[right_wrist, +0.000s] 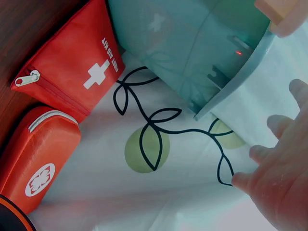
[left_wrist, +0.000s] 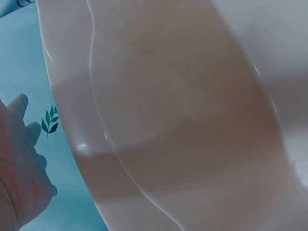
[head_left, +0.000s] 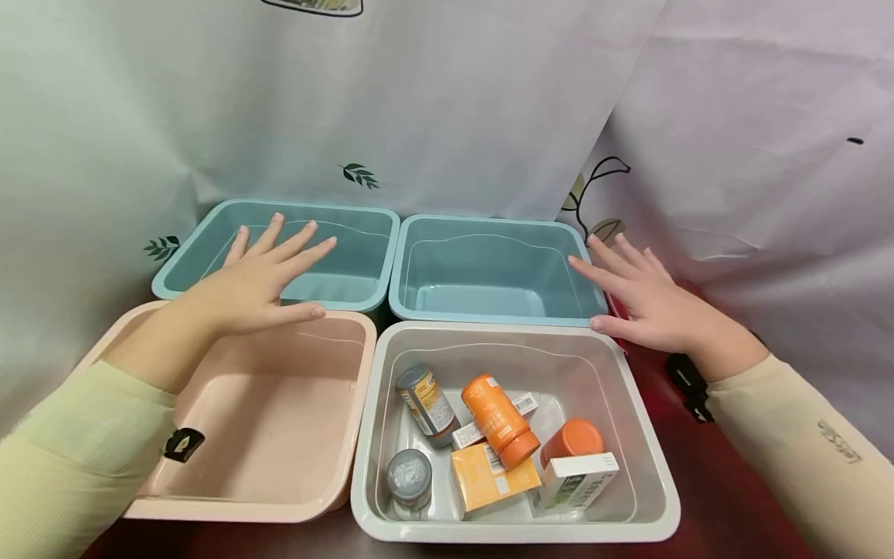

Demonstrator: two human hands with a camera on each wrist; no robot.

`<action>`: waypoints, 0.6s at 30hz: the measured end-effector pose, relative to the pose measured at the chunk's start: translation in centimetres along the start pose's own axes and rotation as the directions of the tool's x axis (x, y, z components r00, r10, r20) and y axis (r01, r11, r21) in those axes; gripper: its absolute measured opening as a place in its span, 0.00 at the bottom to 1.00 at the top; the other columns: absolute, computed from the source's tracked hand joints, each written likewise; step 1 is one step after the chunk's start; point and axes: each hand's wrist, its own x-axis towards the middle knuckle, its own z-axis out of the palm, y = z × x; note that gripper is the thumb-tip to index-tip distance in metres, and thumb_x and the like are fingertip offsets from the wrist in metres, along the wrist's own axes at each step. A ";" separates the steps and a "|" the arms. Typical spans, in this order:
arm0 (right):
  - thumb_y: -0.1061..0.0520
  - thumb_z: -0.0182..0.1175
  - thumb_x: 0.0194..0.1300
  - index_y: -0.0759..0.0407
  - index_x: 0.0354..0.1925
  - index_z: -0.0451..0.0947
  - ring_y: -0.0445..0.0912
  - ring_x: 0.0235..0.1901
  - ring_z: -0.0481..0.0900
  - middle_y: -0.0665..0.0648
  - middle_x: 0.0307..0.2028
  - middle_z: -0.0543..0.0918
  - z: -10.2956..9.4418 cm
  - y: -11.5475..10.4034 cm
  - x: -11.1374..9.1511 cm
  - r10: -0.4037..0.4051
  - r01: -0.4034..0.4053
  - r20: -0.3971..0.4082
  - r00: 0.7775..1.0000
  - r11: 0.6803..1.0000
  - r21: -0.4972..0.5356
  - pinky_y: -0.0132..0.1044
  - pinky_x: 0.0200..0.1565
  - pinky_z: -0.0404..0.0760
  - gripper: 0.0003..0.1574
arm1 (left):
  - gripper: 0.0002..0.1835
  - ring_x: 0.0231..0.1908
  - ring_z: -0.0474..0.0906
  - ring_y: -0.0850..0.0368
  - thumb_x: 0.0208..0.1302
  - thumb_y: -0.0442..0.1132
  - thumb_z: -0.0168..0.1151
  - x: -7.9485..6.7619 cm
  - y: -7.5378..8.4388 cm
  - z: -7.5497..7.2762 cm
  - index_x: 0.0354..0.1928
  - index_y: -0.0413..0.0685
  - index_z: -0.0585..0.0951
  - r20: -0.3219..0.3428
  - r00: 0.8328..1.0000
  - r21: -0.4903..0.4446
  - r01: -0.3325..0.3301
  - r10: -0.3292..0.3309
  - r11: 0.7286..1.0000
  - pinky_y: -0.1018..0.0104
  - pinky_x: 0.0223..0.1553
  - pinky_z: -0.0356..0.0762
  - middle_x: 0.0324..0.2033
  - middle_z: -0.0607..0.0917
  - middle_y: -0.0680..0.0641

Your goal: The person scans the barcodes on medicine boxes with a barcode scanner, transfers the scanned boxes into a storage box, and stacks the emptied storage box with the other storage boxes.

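Fingers spread, my left hand (head_left: 254, 291) hovers over the pink bin (head_left: 258, 508) and the near edge of the left blue bin (head_left: 307, 210). My right hand (head_left: 646, 303), also spread and holding nothing, is raised at the right corner of the other blue bin (head_left: 489, 225). Between my arms stands a white bin (head_left: 517, 532). In it lie an orange bottle (head_left: 499, 419), a grey-capped bottle with a yellow label (head_left: 427, 405), another grey-lidded bottle (head_left: 409, 477), an orange-yellow box (head_left: 492, 477), a white box (head_left: 576, 481), a thin white box (head_left: 469, 435) and an orange-lidded container (head_left: 573, 439).
A red first aid pouch (right_wrist: 82, 67) and a red zipped case (right_wrist: 41, 154) lie right of the bins. Patterned fabric (head_left: 454, 101) hangs behind them. All four sides meet a dark red tabletop (head_left: 691, 481) at the front and right.
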 end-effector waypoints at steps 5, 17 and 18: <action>0.38 0.65 0.71 0.44 0.85 0.56 0.68 0.82 0.35 0.62 0.85 0.48 -0.1 -0.1 -0.2 0.014 -0.014 0.020 1.000 1.000 -0.008 0.75 0.73 0.33 0.53 | 0.51 0.82 0.21 0.38 0.73 0.69 0.61 0.0 0.0 -0.1 0.88 0.67 0.47 -0.001 1.000 -0.003 -0.004 0.004 1.000 0.31 0.71 0.12 0.86 0.42 0.47; 0.41 0.68 0.70 0.42 0.86 0.55 0.65 0.83 0.30 0.57 0.86 0.41 -0.9 0.0 -0.3 -0.036 0.037 -0.047 0.998 0.999 0.010 0.75 0.73 0.30 0.55 | 0.52 0.82 0.22 0.37 0.71 0.67 0.64 -0.2 -0.5 -0.5 0.88 0.65 0.48 -0.035 0.999 0.012 -0.021 0.021 1.000 0.31 0.71 0.11 0.86 0.43 0.46; 0.41 0.68 0.70 0.41 0.86 0.55 0.65 0.83 0.30 0.56 0.86 0.41 -0.9 0.0 -0.3 -0.038 0.039 -0.048 0.998 0.999 0.012 0.75 0.73 0.30 0.55 | 0.52 0.82 0.23 0.37 0.71 0.67 0.64 -0.3 -0.5 -0.5 0.88 0.65 0.49 -0.035 0.999 0.011 -0.021 0.021 1.000 0.31 0.71 0.11 0.86 0.43 0.46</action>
